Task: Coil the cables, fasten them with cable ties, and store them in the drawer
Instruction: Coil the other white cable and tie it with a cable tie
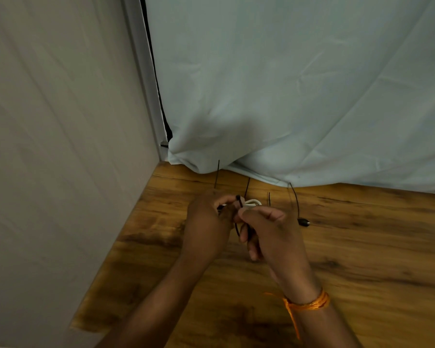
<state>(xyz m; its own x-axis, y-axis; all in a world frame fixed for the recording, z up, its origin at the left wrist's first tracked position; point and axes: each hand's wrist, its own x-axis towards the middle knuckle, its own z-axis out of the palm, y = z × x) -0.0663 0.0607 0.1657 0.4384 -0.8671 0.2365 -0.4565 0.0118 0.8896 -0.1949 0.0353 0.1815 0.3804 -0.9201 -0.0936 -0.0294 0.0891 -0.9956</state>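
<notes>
Plain beige wall (55,146) filling the left of the frame, creased pale blue cloth (286,84) hanging across the upper right, white vertical strip (150,84) between them, wood-grain tabletop (374,259) along the bottom, dim warm light.

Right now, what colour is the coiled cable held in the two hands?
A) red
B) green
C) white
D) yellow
C: the coiled cable showing between the fingers of the left hand and the right hand is white, with a black cable tie running across it.
</notes>
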